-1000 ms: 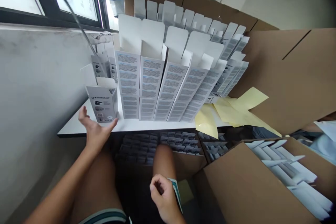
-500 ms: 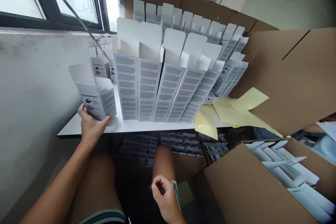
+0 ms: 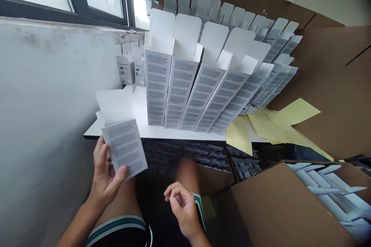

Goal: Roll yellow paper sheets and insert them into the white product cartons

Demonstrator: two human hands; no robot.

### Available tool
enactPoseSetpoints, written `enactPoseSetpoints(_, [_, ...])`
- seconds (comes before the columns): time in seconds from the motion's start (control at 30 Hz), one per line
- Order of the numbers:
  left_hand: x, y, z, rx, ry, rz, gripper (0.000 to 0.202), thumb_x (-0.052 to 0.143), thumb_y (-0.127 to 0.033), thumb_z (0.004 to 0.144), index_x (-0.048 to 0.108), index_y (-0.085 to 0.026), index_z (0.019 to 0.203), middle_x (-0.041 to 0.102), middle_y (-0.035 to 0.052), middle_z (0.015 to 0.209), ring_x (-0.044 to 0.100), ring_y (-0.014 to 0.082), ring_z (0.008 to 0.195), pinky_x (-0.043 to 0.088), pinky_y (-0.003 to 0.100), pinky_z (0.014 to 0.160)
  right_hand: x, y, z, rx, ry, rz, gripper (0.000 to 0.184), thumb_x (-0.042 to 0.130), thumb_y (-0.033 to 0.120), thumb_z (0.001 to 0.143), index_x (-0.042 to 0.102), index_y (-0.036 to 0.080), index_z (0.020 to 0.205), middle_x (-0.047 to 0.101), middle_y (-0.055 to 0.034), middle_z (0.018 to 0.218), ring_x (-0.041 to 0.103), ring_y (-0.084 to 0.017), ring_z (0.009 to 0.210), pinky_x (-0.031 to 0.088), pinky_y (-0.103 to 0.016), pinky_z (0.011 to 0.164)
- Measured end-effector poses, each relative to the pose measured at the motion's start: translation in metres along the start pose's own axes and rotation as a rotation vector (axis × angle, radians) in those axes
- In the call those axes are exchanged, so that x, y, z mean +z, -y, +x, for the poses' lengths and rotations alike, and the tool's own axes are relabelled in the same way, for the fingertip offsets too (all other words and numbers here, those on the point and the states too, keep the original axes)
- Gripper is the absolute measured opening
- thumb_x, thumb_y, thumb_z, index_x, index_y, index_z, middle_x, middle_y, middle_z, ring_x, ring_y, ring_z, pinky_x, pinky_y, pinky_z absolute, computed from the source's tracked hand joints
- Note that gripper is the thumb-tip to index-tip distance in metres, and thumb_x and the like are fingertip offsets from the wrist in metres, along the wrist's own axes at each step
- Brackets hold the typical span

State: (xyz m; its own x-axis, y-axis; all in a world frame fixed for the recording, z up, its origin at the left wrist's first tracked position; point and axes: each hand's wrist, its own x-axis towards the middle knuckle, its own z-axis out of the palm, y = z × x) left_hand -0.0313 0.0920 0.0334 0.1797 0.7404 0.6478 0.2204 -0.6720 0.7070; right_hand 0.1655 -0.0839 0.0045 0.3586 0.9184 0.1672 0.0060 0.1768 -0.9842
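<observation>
One white, printed, rectangular cardboard carton point(image 3: 126, 148) is in your left hand point(image 3: 106, 183), tilted, in front of the near edge of the white, dark-edged tabletop point(image 3: 137, 104). Grip: thumb across the lower part of the text panel, fingers on the side and behind, closed on the carton. Its long white top flap point(image 3: 113, 104) stands unfolded. Your right hand point(image 3: 184, 204) is by your knee, well apart from the carton, fingers loosely curled; the palm is hidden, so whether it holds anything small cannot be told.

Step in hand, as judged: one-handed handling of a single carton, text panel towards you. From this hold, a sound move calls for steady light pressure on the thin board, and care that the flap does not catch.

Surroundings: a row of tall white printed cartons point(image 3: 158, 77) stands on the tabletop to the right, flaps up; two smaller-looking white cartons point(image 3: 125, 71) stand farther back by the pale plaster wall point(image 3: 58, 85). Pale yellow paper sheets point(image 3: 269, 125) overhang the edge. A large brown cardboard box point(image 3: 257, 197), filled with white flapped pieces, sits at your right. The wall and the row narrow your working room.
</observation>
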Motion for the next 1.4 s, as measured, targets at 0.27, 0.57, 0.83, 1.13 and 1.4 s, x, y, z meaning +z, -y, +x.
enactPoseSetpoints(0.27, [0.009, -0.044, -0.038, 0.122, 0.259, -0.229, 0.054, 0.058, -0.021, 0.093, 0.047, -0.049, 0.138, 0.009, -0.0021, 0.171, 0.043, 0.037, 0.145, 0.055, 0.056, 0.102, 0.013, 0.042, 0.008, -0.117, 0.128, 0.14, 0.022, 0.063, 0.038, 0.089, 0.061, 0.023, 0.074, 0.051, -0.0112, 0.154, 0.045, -0.032, 0.144, 0.038, -0.05, 0.114])
enactPoseSetpoints(0.57, [0.005, -0.056, -0.025, 0.242, 0.422, -0.165, 0.077, 0.09, -0.027, 0.068, 0.045, -0.033, 0.131, -0.011, 0.0112, 0.17, 0.035, 0.0451, 0.147, 0.045, 0.061, 0.109, 0.015, 0.053, 0.009, -0.094, 0.167, 0.215, 0.025, 0.061, 0.037, 0.091, 0.056, 0.022, 0.072, 0.046, -0.0128, 0.157, 0.041, -0.034, 0.147, 0.035, -0.057, 0.117])
enactPoseSetpoints(0.83, [0.01, -0.051, -0.025, 0.202, 0.31, -0.249, 0.061, 0.086, -0.024, 0.075, 0.047, -0.03, 0.122, 0.007, 0.0148, 0.167, 0.035, 0.0397, 0.148, 0.048, 0.057, 0.107, 0.01, 0.065, 0.014, -0.65, -0.086, -0.458, 0.013, 0.06, 0.01, 0.084, 0.064, 0.023, 0.085, 0.058, -0.0054, 0.091, 0.058, -0.02, 0.085, 0.051, -0.037, 0.071])
enactPoseSetpoints(1.13, [0.011, -0.051, -0.027, 0.135, 0.268, -0.239, 0.051, 0.081, -0.038, 0.082, 0.047, -0.029, 0.119, 0.012, 0.0126, 0.166, 0.041, 0.0376, 0.144, 0.051, 0.055, 0.105, 0.01, 0.077, 0.044, -1.225, 0.031, -0.809, 0.016, 0.063, 0.009, 0.082, 0.064, 0.022, 0.092, 0.058, -0.0001, 0.068, 0.052, -0.015, 0.062, 0.047, -0.029, 0.055])
enactPoseSetpoints(1.4, [0.012, -0.052, -0.025, 0.124, 0.242, -0.236, 0.053, 0.083, -0.035, 0.08, 0.047, -0.028, 0.118, 0.017, 0.0141, 0.164, 0.039, 0.038, 0.145, 0.05, 0.055, 0.105, 0.014, 0.085, 0.056, -1.312, 0.135, -0.907, 0.01, 0.067, 0.012, 0.082, 0.064, 0.02, 0.088, 0.06, 0.0008, 0.063, 0.052, -0.015, 0.061, 0.049, -0.027, 0.055])
